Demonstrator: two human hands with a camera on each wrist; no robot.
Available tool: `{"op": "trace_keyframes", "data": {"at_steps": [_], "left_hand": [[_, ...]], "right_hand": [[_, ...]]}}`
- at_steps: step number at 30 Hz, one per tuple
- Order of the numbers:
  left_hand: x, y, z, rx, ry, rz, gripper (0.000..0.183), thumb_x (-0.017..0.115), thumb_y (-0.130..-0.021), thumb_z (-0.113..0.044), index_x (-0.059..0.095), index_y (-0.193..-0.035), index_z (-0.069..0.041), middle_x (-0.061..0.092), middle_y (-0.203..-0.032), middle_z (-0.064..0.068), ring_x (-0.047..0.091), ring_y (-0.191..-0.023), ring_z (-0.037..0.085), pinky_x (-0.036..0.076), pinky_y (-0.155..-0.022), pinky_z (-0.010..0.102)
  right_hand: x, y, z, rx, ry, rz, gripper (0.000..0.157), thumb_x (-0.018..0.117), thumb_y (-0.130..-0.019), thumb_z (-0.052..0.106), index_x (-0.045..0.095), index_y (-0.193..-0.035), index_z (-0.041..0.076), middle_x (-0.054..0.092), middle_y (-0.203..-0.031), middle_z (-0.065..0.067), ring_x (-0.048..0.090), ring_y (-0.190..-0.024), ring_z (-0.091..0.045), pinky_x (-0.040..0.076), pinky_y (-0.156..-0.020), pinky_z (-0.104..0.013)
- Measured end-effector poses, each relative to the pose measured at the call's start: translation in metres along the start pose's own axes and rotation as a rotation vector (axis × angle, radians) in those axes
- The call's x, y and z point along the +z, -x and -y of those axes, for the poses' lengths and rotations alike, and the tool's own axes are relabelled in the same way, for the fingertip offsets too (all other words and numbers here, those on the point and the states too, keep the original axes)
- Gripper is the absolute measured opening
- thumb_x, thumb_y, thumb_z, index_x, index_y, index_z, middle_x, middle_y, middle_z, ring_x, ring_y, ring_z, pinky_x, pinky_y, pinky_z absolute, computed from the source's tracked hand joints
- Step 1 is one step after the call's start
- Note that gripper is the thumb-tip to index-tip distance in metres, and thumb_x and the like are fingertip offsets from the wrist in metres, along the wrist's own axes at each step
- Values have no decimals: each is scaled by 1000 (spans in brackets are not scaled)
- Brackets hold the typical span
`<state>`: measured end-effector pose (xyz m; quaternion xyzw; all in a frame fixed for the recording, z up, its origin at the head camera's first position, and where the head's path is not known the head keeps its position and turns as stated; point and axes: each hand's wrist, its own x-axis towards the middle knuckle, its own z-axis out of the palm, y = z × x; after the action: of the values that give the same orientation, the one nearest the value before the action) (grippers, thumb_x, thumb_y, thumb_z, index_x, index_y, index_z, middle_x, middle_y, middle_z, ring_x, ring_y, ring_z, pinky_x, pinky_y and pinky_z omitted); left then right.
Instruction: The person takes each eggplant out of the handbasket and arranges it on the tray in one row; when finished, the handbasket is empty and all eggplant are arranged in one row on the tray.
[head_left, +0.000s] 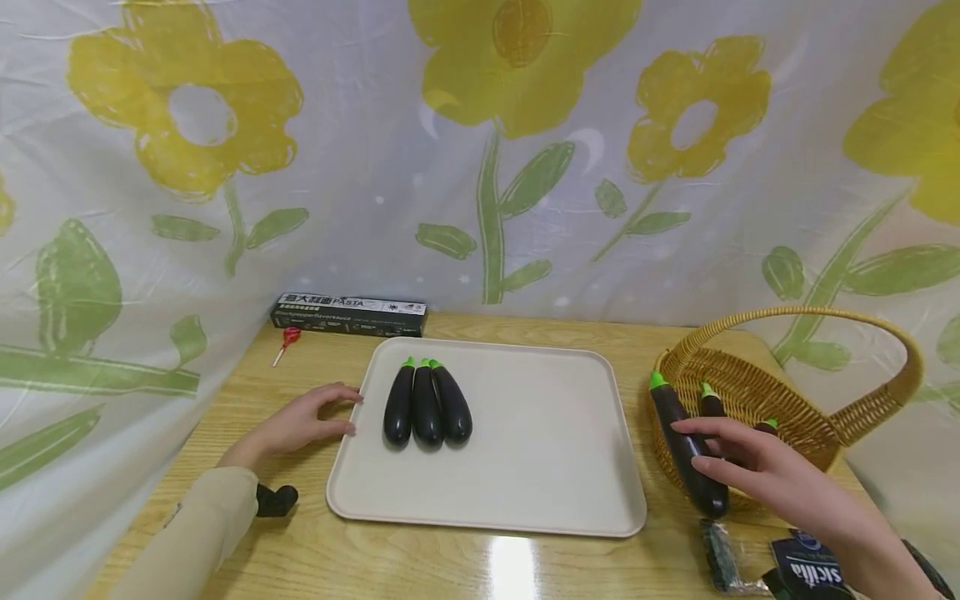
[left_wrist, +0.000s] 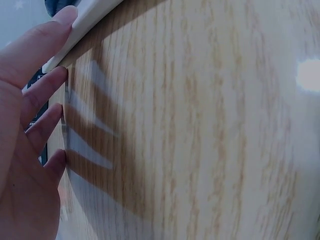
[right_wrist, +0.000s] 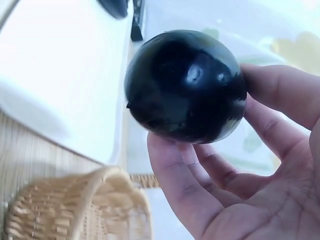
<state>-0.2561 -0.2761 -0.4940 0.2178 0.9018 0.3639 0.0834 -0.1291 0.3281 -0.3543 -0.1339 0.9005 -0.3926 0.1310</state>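
My right hand [head_left: 772,471] grips a dark eggplant [head_left: 684,442] with a bright green stem end, held at the left rim of a wicker basket [head_left: 888,408]. In the right wrist view, this eggplant's rounded end [right_wrist: 185,87] faces the camera, with thumb and fingers around it. Further eggplants [head_left: 711,403] lie inside the basket, partly hidden by the hand. On a cream tray [head_left: 547,450], three eggplants [head_left: 426,408] lie side by side toward the left. Beside the tray's left edge is my left hand [head_left: 303,421], its fingers loosely spread and holding nothing.
A black pasta box [head_left: 348,315] lies behind the tray, with a red lollipop [head_left: 290,336] near it. Below the basket, a clear package with a dark label [head_left: 806,562] is partly covered by the right arm. A flowered cloth [head_left: 360,167] hangs behind the wooden table.
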Motion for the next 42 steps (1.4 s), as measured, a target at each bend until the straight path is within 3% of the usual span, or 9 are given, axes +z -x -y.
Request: {"op": "trace_keyframes", "data": {"at_steps": [4,8,12,19,23,30,37,39,42], "left_hand": [[0,-2,0,-3,-6,-4,48,74,-88,-31,60,-129,-10,49,-142,19,35,-136,44,25,-111,63],[0,-2,1,-9,-12,3,49,74,-87,-33,60,-128,-11,49,-142,18,35,-136,44,25,-111,63],[0,-1,0,-13,-4,8,48,74,-87,-33,61,-128,-11,49,-142,18,35,-137,44,24,-111,63],[-2,0,-3,-8,21,11,47,74,-88,-29,60,-128,-9,49,-142,19,36,-136,44,25,-111,63],[-3,-1,-2,-6,6,13,47,74,-88,-29,60,-128,-10,50,-141,18,37,-135,43,26,-111,62],[-1,-2,0,5,-10,13,47,75,-88,-30,60,-128,-11,52,-139,16,40,-134,41,29,-111,60],[-2,-2,0,0,-3,13,47,75,-88,-30,60,-128,-10,52,-140,16,39,-135,41,28,-111,60],[-2,-2,0,1,-3,15,47,74,-88,-30,60,-128,-10,52,-140,16,39,-135,41,28,-111,60],[-3,-2,0,4,-2,19,46,74,-88,-29,61,-127,-10,52,-139,17,39,-135,42,28,-111,60]], "right_hand": [[6,-12,5,-34,21,-1,40,57,-99,35,51,-139,31,48,-142,-6,52,-122,-15,49,-86,-20],[15,-27,6,-55,21,-2,42,56,-100,34,50,-141,29,52,-132,-7,56,-112,-22,50,-78,-26],[29,-44,4,-48,7,14,44,57,-99,37,50,-141,25,50,-139,-11,56,-117,-30,51,-83,-34],[52,-76,4,-88,-22,-12,45,61,-97,34,53,-139,20,50,-135,-12,56,-107,-28,49,-81,-36],[65,-94,3,-99,-63,-16,44,63,-97,29,54,-138,16,45,-141,-17,58,-115,-33,51,-88,-40],[97,-133,2,-129,-163,47,42,63,-97,18,55,-136,7,44,-142,-23,63,-108,-30,53,-82,-32],[126,-166,10,-118,-135,91,42,61,-98,20,55,-137,7,46,-143,-21,61,-113,-29,51,-85,-34],[134,-174,12,-111,-115,99,42,61,-98,19,56,-137,8,48,-141,-19,62,-109,-26,50,-85,-33],[143,-185,17,-122,-79,103,41,62,-97,20,57,-137,9,60,-122,-16,60,-83,-17,47,-72,-30]]}}
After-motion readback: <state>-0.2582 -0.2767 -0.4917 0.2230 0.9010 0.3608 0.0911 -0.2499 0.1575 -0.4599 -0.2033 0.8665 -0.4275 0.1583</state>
